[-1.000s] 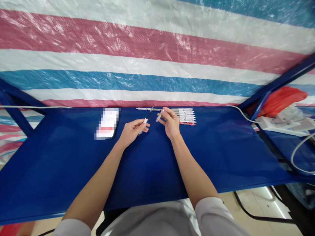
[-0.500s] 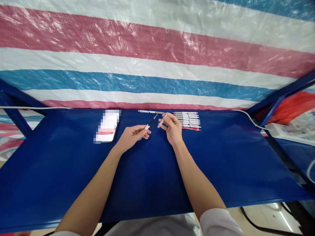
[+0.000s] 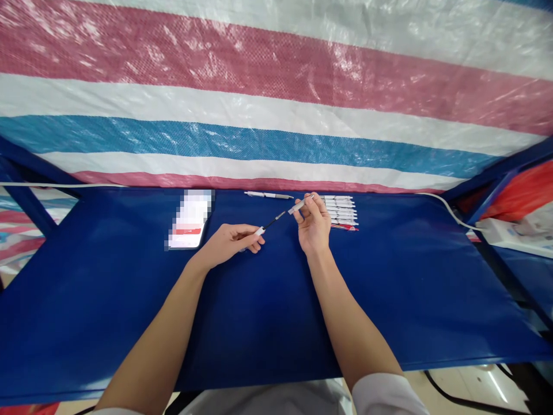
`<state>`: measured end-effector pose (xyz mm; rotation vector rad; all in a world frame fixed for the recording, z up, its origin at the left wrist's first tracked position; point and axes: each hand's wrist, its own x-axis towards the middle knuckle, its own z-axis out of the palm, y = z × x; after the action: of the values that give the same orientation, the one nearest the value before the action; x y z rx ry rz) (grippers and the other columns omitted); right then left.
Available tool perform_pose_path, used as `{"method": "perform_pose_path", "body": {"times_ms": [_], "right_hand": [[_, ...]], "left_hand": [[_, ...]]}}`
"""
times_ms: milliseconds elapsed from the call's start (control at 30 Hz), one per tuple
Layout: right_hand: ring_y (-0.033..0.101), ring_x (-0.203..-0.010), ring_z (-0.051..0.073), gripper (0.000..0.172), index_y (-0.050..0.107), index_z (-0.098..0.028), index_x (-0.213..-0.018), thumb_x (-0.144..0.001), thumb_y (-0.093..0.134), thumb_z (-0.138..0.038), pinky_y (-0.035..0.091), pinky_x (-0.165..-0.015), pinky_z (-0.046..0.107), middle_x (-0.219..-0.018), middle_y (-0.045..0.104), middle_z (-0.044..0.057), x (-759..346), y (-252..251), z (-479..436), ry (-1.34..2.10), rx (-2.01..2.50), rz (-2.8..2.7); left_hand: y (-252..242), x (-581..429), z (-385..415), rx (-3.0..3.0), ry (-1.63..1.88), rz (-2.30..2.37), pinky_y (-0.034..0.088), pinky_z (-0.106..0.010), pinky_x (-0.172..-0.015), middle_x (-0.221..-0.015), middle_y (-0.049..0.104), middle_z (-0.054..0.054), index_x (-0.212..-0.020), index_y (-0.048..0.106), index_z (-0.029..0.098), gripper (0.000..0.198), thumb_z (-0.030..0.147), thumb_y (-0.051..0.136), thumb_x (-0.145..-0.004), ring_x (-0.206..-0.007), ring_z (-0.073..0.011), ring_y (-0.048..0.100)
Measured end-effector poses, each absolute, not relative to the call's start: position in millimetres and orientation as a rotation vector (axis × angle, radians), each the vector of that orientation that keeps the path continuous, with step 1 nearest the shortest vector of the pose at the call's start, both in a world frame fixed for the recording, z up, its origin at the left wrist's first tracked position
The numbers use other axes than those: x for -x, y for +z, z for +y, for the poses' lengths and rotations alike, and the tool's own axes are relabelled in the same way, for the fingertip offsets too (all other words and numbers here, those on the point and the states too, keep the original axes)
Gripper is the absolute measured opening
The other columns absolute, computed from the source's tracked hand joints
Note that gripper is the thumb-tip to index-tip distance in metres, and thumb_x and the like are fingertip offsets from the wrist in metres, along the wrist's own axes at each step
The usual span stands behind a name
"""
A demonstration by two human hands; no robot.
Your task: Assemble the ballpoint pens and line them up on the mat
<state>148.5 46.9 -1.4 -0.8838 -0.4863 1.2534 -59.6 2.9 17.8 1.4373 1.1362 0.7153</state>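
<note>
Pen barrel: white, pinched in the left hand, poking out past thumb and fingers; most of it is hidden by the hand, so can't tell you how it looks further back.
Refill: dark thin stick coming out of the barrel's open end, slanting up and to the right, into the space between the two hands.
Grip piece: pale, short tube up in the right hand's fingertips, tilted, its lower end just beside the refill's tip. Looks like a sliver of daylight between them, and they're roughly in line.
Left hand: fingers curled narrow around the barrel, thumb on top, to the left of the refill.
Right hand: thumb and fingers closed on the grip piece, palm side partly showing, a bit higher up the view than the left.
Loose pen: white and grey, lying by the table's back edge, beyond the gap between the hands.
Row of pens: white ones side by side, right behind the right hand, which covers their left ends.
Red pen: nearest one in that row.
Phone: flat on the blue table, off to the left of the left hand, screen pixelated.
</note>
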Motion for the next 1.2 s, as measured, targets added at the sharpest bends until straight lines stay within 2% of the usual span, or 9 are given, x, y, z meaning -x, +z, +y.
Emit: {"method": "perform_pose_path", "body": {"times_ms": [500,700,867,1200], "right_hand": [[0.073,-0.093,0.017,0.027,0.065,-0.025,-0.093,-0.07,0.076,-0.032,0.063,-0.073,0.028,-0.102,0.073,-0.001,-146.4,-0.2,45.5,1.275,0.897,-0.496],[0.073,-0.091,0.017,0.025,0.064,-0.026,-0.091,-0.071,0.076,-0.034,0.063,-0.076,0.031,-0.097,0.072,-0.002,-140.8,0.8,40.6,1.303,0.901,-0.63],[0.073,-0.084,0.016,0.025,0.068,-0.025,-0.089,-0.068,0.079,-0.032,0.064,-0.071,0.028,-0.093,0.073,-0.003,-134.3,2.3,35.2,1.33,0.852,-0.677],[0.074,-0.083,0.016,0.026,0.067,-0.024,-0.088,-0.067,0.081,-0.032,0.063,-0.073,0.03,-0.093,0.073,-0.002,-125.5,3.3,26.6,1.39,0.854,-0.718]], "left_hand": [[23.5,52.7,4.2,-1.423,0.696,1.16,0.06,-0.033,-0.065,-0.082,0.076,-0.007,-0.092,0.078,0.02,0.029,0.047,0.07,-0.082,-0.064,-0.019,0.07],[17.9,51.0,3.8,-1.435,0.705,1.132,0.06,-0.032,-0.064,-0.084,0.076,-0.007,-0.096,0.077,0.021,0.03,0.047,0.069,-0.083,-0.064,-0.0178,0.069],[14.4,48.3,3.0,-1.456,0.69,1.115,0.059,-0.03,-0.062,-0.081,0.076,-0.005,-0.095,0.076,0.02,0.029,0.046,0.066,-0.086,-0.061,-0.0161,0.068],[9.8,44.4,3.2,-1.532,0.763,1.162,0.059,-0.031,-0.064,-0.078,0.074,-0.005,-0.099,0.075,0.019,0.034,0.048,0.06,-0.09,-0.06,-0.0161,0.067]]}}
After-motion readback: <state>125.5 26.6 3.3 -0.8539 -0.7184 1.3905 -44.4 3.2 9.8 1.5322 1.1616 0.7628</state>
